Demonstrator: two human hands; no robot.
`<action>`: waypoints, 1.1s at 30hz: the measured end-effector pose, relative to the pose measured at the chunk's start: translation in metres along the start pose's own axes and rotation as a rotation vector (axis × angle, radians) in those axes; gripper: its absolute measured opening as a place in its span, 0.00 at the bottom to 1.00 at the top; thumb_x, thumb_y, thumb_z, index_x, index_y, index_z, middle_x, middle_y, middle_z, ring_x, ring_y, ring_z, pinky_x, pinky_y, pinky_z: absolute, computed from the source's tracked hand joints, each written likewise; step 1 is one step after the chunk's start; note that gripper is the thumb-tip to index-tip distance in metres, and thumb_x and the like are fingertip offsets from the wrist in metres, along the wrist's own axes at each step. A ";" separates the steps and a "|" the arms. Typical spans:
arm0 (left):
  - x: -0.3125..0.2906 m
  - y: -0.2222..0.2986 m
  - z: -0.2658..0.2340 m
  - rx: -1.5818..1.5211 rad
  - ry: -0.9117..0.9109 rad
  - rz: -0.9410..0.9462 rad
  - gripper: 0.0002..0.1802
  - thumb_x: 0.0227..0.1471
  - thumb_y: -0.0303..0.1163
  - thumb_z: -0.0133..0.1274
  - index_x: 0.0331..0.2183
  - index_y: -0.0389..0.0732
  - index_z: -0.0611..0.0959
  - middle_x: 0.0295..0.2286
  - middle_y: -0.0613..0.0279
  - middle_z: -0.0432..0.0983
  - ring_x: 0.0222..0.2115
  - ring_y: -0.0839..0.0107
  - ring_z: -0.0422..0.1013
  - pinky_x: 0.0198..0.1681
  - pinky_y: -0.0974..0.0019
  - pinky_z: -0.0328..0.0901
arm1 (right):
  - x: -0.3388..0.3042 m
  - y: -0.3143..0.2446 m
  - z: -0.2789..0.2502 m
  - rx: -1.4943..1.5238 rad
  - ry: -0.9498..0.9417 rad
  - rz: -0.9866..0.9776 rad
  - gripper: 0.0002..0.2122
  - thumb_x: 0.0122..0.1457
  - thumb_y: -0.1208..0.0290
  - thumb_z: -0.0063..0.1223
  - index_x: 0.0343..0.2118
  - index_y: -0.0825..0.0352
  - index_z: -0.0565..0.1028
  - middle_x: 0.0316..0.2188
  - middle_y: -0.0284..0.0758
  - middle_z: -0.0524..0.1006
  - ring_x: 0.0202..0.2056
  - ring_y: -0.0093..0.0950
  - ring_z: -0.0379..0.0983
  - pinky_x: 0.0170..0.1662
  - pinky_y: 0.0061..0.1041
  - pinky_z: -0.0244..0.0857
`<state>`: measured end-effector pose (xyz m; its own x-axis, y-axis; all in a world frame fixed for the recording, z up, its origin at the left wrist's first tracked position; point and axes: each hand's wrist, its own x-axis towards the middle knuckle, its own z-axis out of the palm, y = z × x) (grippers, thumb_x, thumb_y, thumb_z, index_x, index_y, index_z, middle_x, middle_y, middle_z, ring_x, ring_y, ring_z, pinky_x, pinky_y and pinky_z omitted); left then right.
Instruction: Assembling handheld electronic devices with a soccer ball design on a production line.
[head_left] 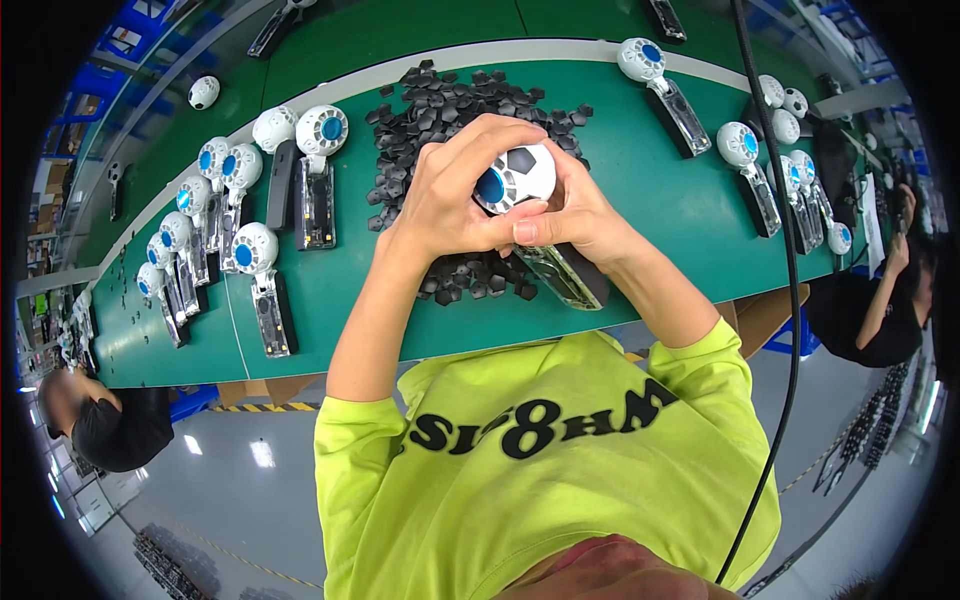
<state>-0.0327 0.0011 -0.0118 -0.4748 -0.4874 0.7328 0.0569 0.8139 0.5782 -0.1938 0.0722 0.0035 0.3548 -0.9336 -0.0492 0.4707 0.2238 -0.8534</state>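
Note:
Both of my hands are closed around a white ball-shaped head with black pentagon patches and a blue centre (528,172). My left hand (455,188) wraps it from the left, with its fingers curled over the top. My right hand (578,212) grips its right and lower side, and the two thumbs come close together at the front. Below the ball, a dark handle with an exposed circuit board (565,275) slants down to the right. Loose black pentagon pieces (430,120) lie heaped behind and under my hands on the green table (640,235).
Several similar ball-headed devices (256,250) stand or lie on the left. More are on the right, including one device (663,95) at the far edge. A black cable (790,250) hangs down the right side. Co-workers sit at left (120,430) and right (865,310).

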 end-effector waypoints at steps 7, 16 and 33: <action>0.018 -0.004 0.007 -0.077 -0.018 0.104 0.31 0.32 0.36 0.68 0.43 0.36 0.81 0.40 0.53 0.79 0.32 0.62 0.76 0.32 0.66 0.72 | -0.008 -0.014 0.004 -0.129 0.076 -0.123 0.37 0.42 0.78 0.70 0.56 0.70 0.62 0.44 0.39 0.72 0.41 0.28 0.72 0.45 0.25 0.71; 0.021 0.018 -0.003 0.038 -0.049 0.011 0.34 0.27 0.38 0.70 0.42 0.36 0.82 0.33 0.55 0.81 0.27 0.64 0.76 0.31 0.68 0.71 | -0.011 -0.015 0.003 -0.284 -0.001 -0.209 0.41 0.34 0.79 0.74 0.56 0.66 0.63 0.44 0.35 0.72 0.44 0.26 0.69 0.51 0.25 0.63; 0.018 0.061 -0.023 0.246 0.216 -0.055 0.36 0.26 0.36 0.71 0.42 0.35 0.81 0.32 0.56 0.81 0.26 0.66 0.76 0.31 0.68 0.71 | -0.014 -0.042 0.025 -0.555 -0.220 -0.308 0.49 0.50 0.66 0.67 0.69 0.68 0.44 0.56 0.52 0.66 0.52 0.43 0.69 0.56 0.37 0.62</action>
<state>-0.0174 0.0348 0.0454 -0.2729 -0.5669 0.7773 -0.1903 0.8238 0.5340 -0.1979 0.0825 0.0532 0.4545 -0.8400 0.2964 0.1126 -0.2759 -0.9546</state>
